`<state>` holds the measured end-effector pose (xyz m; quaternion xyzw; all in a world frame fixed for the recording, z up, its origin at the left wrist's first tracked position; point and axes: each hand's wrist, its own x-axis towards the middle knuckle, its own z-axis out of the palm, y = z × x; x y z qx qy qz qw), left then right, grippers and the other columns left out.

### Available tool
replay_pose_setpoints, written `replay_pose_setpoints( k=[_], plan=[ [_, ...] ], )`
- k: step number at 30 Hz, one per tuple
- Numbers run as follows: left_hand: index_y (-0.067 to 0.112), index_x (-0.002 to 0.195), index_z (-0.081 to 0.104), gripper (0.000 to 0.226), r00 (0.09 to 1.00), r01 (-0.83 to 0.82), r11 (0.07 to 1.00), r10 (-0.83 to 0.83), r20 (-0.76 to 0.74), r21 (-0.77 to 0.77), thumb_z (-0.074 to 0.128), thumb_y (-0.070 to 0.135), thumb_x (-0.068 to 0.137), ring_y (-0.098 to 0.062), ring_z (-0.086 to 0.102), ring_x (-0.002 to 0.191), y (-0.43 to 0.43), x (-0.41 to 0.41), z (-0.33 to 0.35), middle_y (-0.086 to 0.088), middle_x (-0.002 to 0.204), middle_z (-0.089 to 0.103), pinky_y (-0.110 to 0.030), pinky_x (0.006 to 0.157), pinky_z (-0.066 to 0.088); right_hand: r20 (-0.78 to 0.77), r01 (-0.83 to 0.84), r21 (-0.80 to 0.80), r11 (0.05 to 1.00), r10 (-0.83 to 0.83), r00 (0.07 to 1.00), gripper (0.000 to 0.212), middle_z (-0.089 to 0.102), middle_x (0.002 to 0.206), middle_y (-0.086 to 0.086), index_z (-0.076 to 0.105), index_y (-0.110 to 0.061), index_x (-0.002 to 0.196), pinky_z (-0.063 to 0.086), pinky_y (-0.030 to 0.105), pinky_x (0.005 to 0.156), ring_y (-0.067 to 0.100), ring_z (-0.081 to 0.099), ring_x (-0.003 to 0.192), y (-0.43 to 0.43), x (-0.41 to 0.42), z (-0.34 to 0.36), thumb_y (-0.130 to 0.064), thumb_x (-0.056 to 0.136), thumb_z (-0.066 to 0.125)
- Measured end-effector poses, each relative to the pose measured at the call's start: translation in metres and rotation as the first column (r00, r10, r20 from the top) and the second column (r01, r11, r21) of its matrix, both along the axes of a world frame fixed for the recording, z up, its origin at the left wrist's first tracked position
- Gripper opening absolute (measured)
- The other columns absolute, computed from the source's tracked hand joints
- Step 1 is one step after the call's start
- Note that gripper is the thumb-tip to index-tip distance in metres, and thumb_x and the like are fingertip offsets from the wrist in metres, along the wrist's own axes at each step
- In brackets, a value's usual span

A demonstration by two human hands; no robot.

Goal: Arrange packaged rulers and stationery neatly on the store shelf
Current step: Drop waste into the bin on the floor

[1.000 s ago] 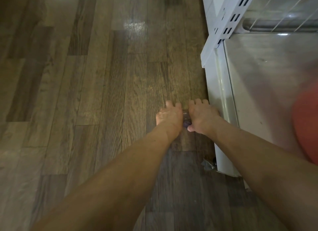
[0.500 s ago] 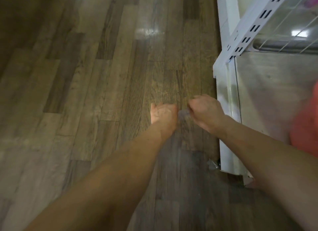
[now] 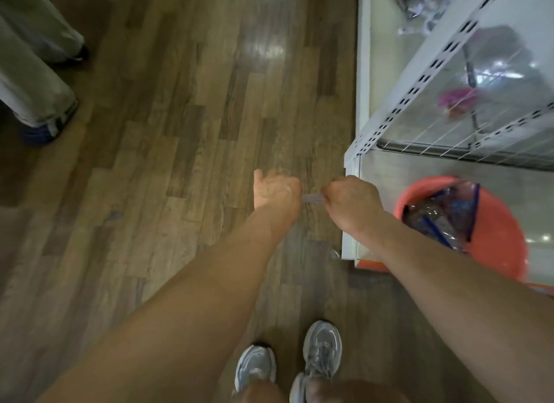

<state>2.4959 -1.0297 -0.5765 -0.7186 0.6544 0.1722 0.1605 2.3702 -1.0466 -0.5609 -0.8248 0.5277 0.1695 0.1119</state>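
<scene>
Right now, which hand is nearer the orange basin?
Right. The right hand, pinching a clear packet, is left of the basin; the left hand is farther left over the floor.

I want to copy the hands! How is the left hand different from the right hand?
The right hand pinches a small clear piece; the left hand only nears its other end, grip unclear. The right hand hangs beside the white shelf corner; the left hand is over wood floor. Both are curled, backs up.

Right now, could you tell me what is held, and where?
The right hand pinches one end of a small pale strip; whether the left hand grips the other end is hidden.
</scene>
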Motion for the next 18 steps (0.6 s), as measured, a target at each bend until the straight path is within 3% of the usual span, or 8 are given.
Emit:
replay_pose_setpoints(
  k=[4, 10, 14, 18],
  plan=[
    [0.027, 0.103, 0.064, 0.016, 0.997, 0.073, 0.996, -0.071, 0.035, -0.057, 0.055, 0.023, 0.091, -0.021, 0.048, 0.112, 0.016, 0.001, 0.119, 0.001, 0.109, 0.062, -0.038, 0.099, 0.027, 0.027, 0.027, -0.058, 0.998, -0.026, 0.999, 0.022, 0.063, 0.09, 0.007, 0.067, -0.011, 0.097, 0.033, 0.029, 0.062, 0.027, 0.063, 0.093, 0.021, -0.002, 0.115, -0.007, 0.092, 0.046],
    [0.025, 0.106, 0.066, 0.02, 0.97, 0.24, 0.957, -0.23, 0.082, -0.161, 0.055, 0.025, 0.09, -0.021, 0.047, 0.112, 0.041, -0.009, 0.267, 0.001, 0.111, 0.061, -0.038, 0.1, 0.026, 0.049, 0.082, -0.181, 0.98, -0.074, 0.996, 0.024, 0.064, 0.106, 0.005, 0.066, -0.014, 0.107, 0.033, 0.029, 0.066, 0.028, 0.063, 0.102, 0.061, -0.021, 0.261, -0.012, 0.093, 0.047],
    [0.023, 0.094, 0.068, 0.014, 0.902, 0.431, 0.845, -0.417, 0.112, -0.317, 0.054, 0.023, 0.088, -0.022, 0.051, 0.101, 0.061, -0.029, 0.357, 0.002, 0.1, 0.064, -0.037, 0.088, 0.029, 0.073, 0.152, -0.266, 0.952, -0.137, 0.988, 0.023, 0.062, 0.104, 0.005, 0.065, -0.014, 0.108, 0.038, 0.03, 0.066, 0.028, 0.064, 0.099, 0.094, -0.049, 0.346, -0.015, 0.094, 0.046],
    [0.02, 0.092, 0.067, 0.016, 0.82, 0.553, 0.696, -0.552, 0.152, -0.459, 0.052, 0.023, 0.089, -0.025, 0.054, 0.099, 0.075, -0.057, 0.434, 0.001, 0.099, 0.065, -0.035, 0.086, 0.03, 0.144, 0.244, -0.35, 0.904, -0.206, 0.968, 0.024, 0.059, 0.106, 0.003, 0.064, -0.019, 0.108, 0.045, 0.032, 0.072, 0.028, 0.061, 0.103, 0.126, -0.086, 0.42, -0.02, 0.094, 0.044]
  ],
)
